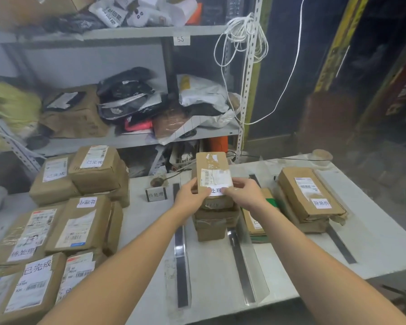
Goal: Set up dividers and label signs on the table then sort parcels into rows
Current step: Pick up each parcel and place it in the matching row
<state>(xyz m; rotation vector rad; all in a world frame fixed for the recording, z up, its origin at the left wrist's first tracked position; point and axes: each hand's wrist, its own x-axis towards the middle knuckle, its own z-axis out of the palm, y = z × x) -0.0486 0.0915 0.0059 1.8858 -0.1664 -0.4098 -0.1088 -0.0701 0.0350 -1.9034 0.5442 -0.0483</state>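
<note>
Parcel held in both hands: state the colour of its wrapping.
Brown cardboard parcel, with white labels; the head view, the only one, shows it.

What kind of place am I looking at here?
Probably a parcel sorting or pickup depot: labelled cardboard parcels piled up, metal shelving stuffed with mailer bags, and a table split by dividers.

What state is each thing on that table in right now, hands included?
Held parcel: gripped at its near end by both hands, over the middle stack.
Left hand: shut on the held parcel.
Right hand: shut on the held parcel.
Middle stack: piled between two dividers.
Left divider: upright on the table.
Sign: standing, facing the camera.
Right stack: labelled, untouched.
Left pile: unsorted, beside the table.
</note>
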